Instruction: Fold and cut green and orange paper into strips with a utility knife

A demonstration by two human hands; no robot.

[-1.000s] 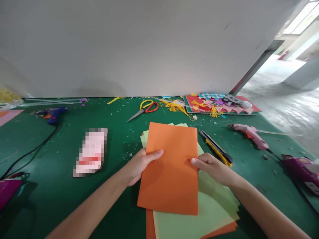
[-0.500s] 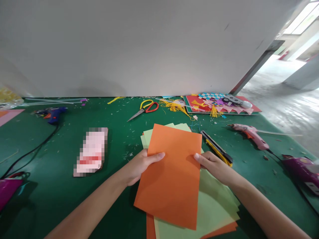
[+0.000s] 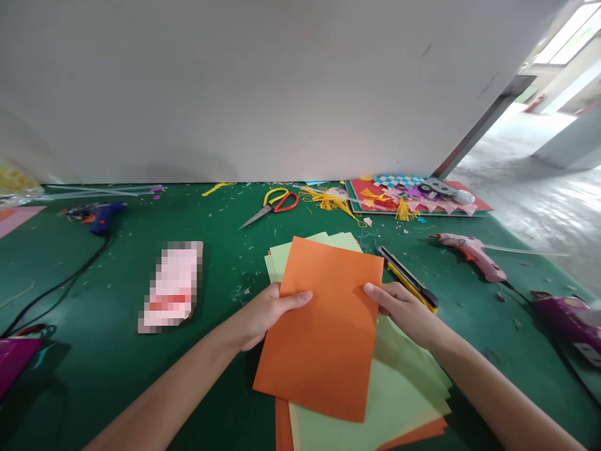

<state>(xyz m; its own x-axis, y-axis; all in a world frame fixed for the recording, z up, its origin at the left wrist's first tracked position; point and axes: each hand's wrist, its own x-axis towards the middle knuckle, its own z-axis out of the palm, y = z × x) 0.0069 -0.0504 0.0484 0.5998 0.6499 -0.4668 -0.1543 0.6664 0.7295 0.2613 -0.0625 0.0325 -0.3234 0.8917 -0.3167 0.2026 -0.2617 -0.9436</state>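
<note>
Both hands hold an orange sheet of paper (image 3: 323, 332) a little above a fanned stack of pale green sheets (image 3: 404, 376). My left hand (image 3: 267, 313) grips its left edge, thumb on top and fingers hidden underneath. On the right edge, my right hand (image 3: 399, 307) pinches the sheet the same way. More orange paper (image 3: 283, 426) peeks out from under the green sheets. A yellow and black utility knife (image 3: 409, 280) lies just beyond my right hand. Past the stack are scissors (image 3: 272, 207) with one yellow and one red handle, blades towards the left.
A pixelated pink item (image 3: 173, 285) lies left on the green table (image 3: 225, 263). A blue glue gun (image 3: 103, 216) sits behind it, a pink glue gun (image 3: 474, 254) at right. Paper decorations and yellow tassels (image 3: 406, 210) lie along the grey wall (image 3: 263, 94). Purple items stand at both sides.
The orange sheet has tilted slightly, its near edge rising and its far right corner shifting a little right. Both hands keep their grip on it.
</note>
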